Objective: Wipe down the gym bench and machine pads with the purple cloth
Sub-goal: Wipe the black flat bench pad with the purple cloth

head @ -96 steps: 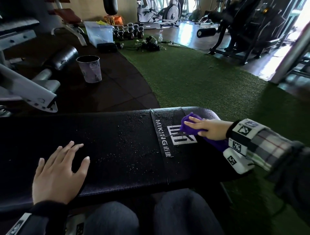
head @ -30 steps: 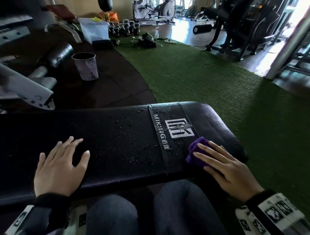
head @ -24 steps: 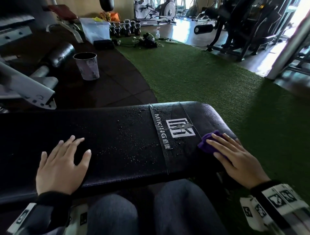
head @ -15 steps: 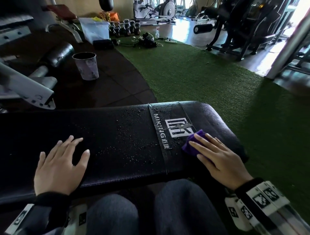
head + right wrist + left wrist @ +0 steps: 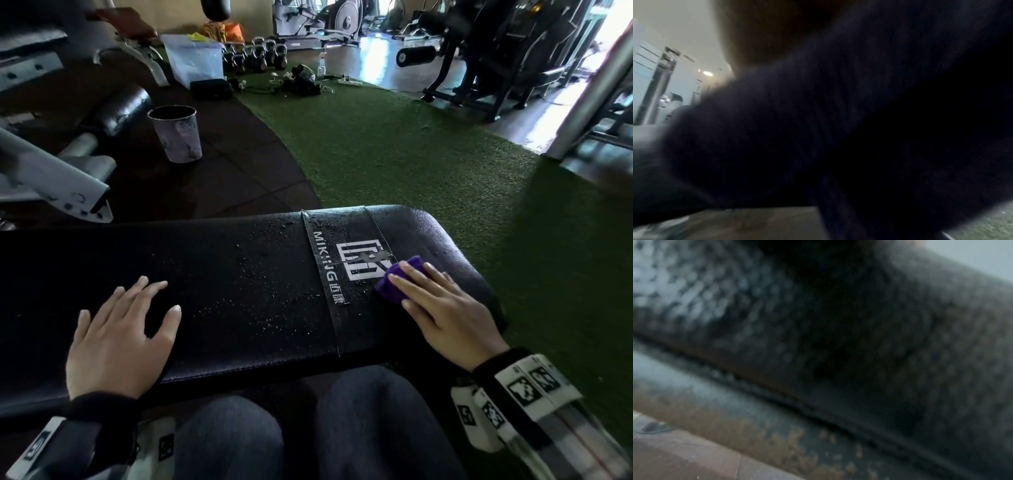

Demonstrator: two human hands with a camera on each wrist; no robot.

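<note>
A black padded gym bench [image 5: 239,274] lies across the head view, speckled with droplets, with a white logo near its right end. My right hand [image 5: 442,305] presses the crumpled purple cloth [image 5: 394,284] flat onto the pad just right of the logo, fingers straight; most of the cloth is hidden under them. My left hand [image 5: 120,329] rests flat on the left part of the pad with fingers spread. Both wrist views are dark and blurred, filled by a sleeve and pad surface.
A grey cup-shaped bin [image 5: 176,133] stands on dark rubber floor behind the bench, beside a white machine frame [image 5: 51,178]. Green turf [image 5: 411,164] stretches beyond, with kettlebells [image 5: 257,56], a clear storage box [image 5: 195,63], a spray bottle [image 5: 321,66] and black machines [image 5: 496,51]. My knees are below the bench.
My right hand slid the cloth around the bench's right end: near edge, out to the right, then back left to the logo. The left hand stayed put.
</note>
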